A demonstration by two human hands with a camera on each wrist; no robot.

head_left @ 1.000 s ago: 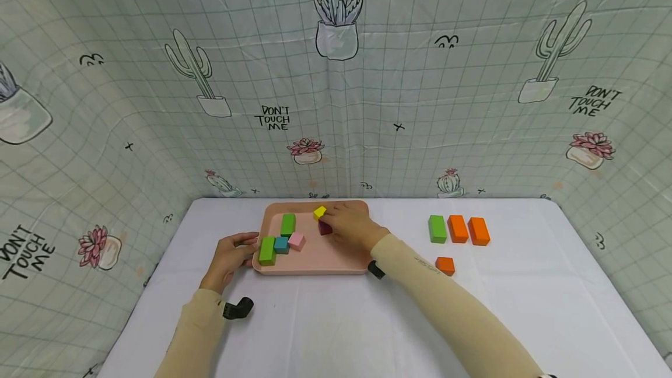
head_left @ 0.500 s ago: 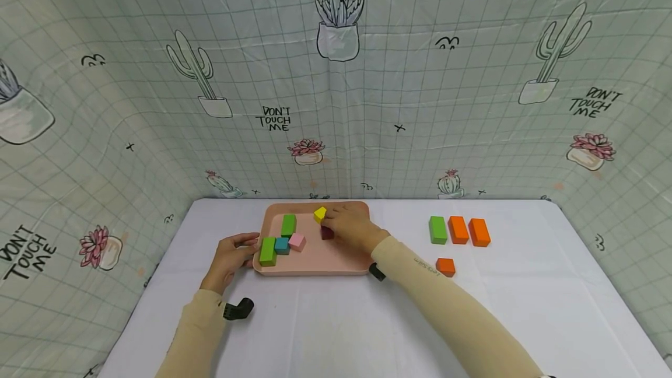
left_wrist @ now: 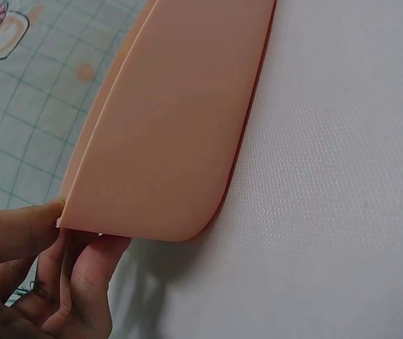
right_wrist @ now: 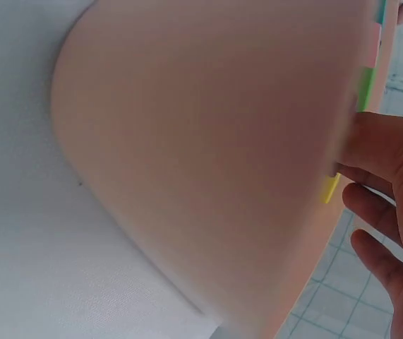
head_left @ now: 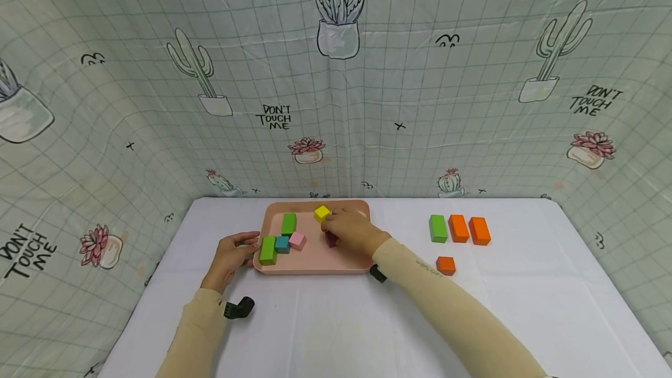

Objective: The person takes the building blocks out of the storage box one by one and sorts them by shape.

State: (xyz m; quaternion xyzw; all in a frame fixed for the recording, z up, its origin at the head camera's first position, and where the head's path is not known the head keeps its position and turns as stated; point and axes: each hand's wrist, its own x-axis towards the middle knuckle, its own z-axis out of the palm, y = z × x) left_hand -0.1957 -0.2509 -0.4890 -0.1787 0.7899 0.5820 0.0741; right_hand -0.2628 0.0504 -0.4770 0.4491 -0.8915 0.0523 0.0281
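A pink tray bears several coloured blocks. My left hand grips its left end; in the left wrist view the thumb lies on the rim and the fingers sit under the edge. Over the tray's right half, my right hand pinches a dark red block, mostly covered by the hand. Just left of those fingers sits a yellow block. Farther left are a pink block, a blue block and two green blocks, one nearer and one farther back.
On the white table, right of the tray, a green block and two orange blocks lie in a row. Nearer stands a smaller orange block. A patterned cloth hangs behind the table.
My right hand and the dark red block have shifted slightly right and nearer, uncovering more of the yellow block. The left hand keeps its place at the tray.
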